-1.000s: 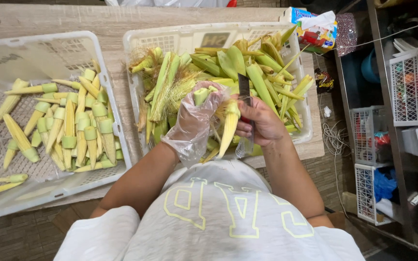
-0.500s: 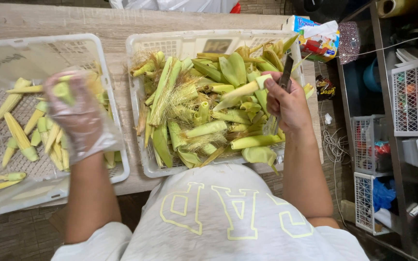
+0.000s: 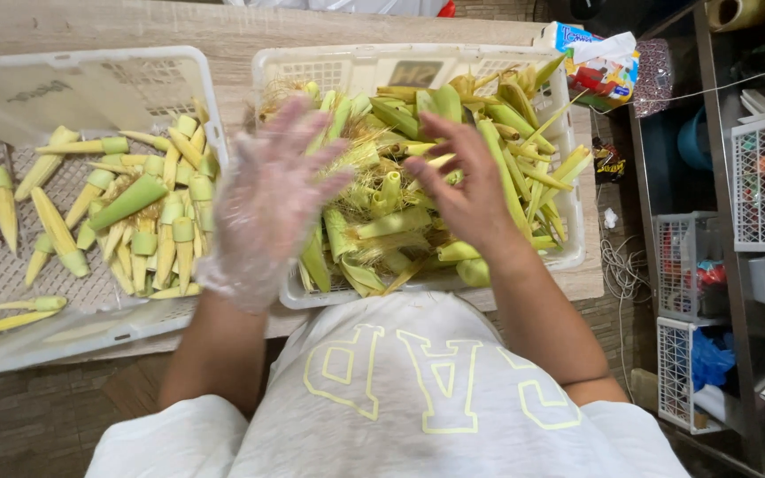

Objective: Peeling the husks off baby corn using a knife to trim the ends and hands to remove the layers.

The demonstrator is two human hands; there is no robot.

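Two crates are sitting side by side on the wooden table (image 3: 90, 26), and we are now bringing our left hand (image 3: 267, 199), in its thin clear glove, back from the left crate (image 3: 81, 66) toward the centre of the frame. Half a second ago it was hovering over the peeled baby corn (image 3: 148, 235) at the left with a piece; now it is empty, fingers spread wide, over the edge of the right crate (image 3: 347, 71). We judge that one peeled cob has just been dropped off. Our bare right hand (image 3: 462, 190) is also opening flat over the unhusked corn (image 3: 382, 221) in the upper middle; whether it is holding the knife seen earlier, we cannot tell.
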